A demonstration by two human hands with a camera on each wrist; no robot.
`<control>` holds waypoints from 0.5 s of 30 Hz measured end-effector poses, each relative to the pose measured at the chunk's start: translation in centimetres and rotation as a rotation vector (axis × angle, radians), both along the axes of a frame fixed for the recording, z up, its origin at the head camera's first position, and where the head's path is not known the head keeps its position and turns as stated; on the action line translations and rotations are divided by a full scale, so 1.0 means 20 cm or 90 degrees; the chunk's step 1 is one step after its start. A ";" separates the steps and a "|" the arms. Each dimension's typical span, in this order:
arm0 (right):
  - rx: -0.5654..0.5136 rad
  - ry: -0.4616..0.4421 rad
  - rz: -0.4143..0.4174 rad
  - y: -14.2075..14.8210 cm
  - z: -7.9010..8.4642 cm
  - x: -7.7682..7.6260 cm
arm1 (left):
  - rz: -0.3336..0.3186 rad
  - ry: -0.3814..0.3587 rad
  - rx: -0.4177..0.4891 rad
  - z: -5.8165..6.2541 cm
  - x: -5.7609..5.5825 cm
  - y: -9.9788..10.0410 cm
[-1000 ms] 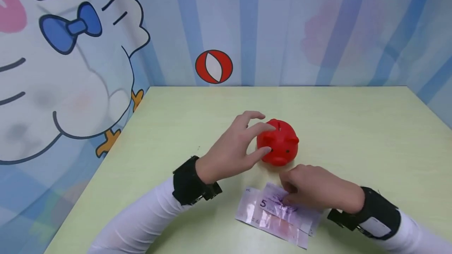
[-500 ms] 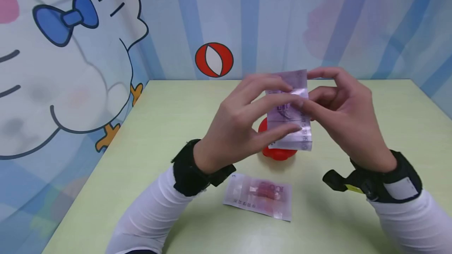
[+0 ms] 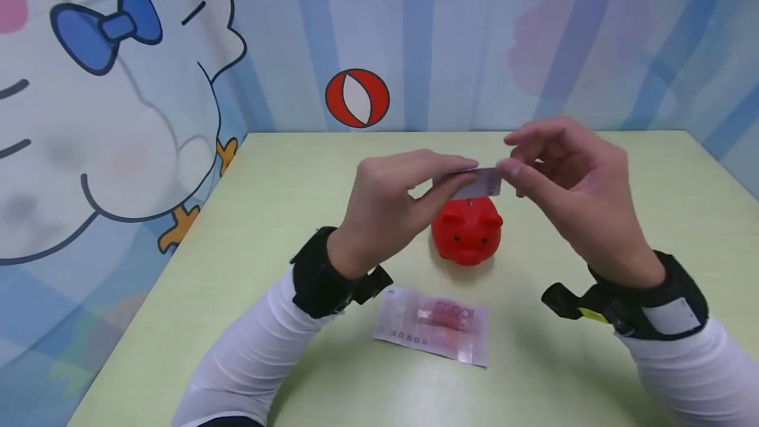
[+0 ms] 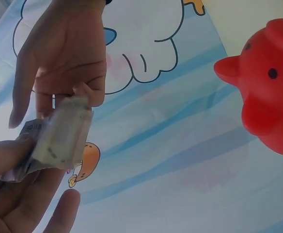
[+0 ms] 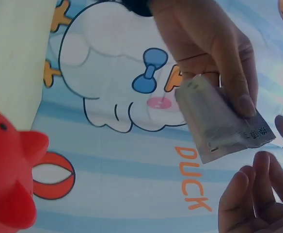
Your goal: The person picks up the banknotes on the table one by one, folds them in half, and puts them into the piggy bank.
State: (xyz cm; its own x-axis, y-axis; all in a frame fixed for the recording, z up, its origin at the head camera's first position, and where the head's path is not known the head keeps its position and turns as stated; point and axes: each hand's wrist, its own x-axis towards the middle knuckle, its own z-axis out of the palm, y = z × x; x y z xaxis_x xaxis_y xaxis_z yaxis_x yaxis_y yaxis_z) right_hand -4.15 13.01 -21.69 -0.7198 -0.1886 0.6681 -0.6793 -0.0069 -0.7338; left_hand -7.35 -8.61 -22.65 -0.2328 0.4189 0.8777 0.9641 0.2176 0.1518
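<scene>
My left hand [image 3: 397, 206] pinches a folded purple banknote [image 3: 485, 183] between thumb and fingers, just above a red piggy bank [image 3: 466, 236]. In the left wrist view the thumb [image 4: 10, 153] presses on the note. At the note's right end is my right hand [image 3: 572, 196], its thumb beside the edge. The right wrist view shows the right fingers [image 5: 262, 194] spread near the corner of the note [image 5: 219, 121], a small gap between. The piggy bank stands upright facing me; its top is partly hidden by the note. Another banknote [image 3: 423, 328], printed 100, lies flat on the table.
The pale table [image 3: 284, 216] carries the piggy bank near its middle. Behind it rises a blue striped backdrop [image 3: 474, 38], with a cartoon duck [image 3: 118, 137] to the left. Black straps with small cameras sit on both wrists.
The purple banknote was picked up from the table by my right hand, passed between both hands and folded smaller. It now lies flatter and exposes the piggy bank. The right fingers have come off it.
</scene>
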 end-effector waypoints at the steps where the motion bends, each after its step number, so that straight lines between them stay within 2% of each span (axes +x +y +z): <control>1: 0.011 0.028 -0.004 -0.01 0.00 0.00 | -0.013 -0.013 0.008 0.00 0.00 0.00; 2: 0.023 0.055 -0.011 -0.02 0.01 0.01 | -0.028 -0.026 0.014 0.00 0.00 0.00; 4: 0.031 0.098 0.012 -0.03 0.01 0.01 | -0.060 -0.050 0.025 0.00 0.00 -0.01; 7: 0.044 0.131 0.033 -0.04 0.02 0.02 | -0.100 -0.103 0.041 0.01 0.00 -0.01; 9: 0.053 0.131 0.028 -0.03 0.01 0.02 | -0.111 -0.147 0.056 0.01 0.00 -0.02; 13: 0.072 0.101 -0.022 -0.01 -0.01 0.01 | -0.112 -0.230 0.079 0.01 0.01 -0.02; 15: 0.072 0.088 -0.032 0.00 -0.02 0.00 | -0.113 -0.255 0.081 0.01 0.01 -0.02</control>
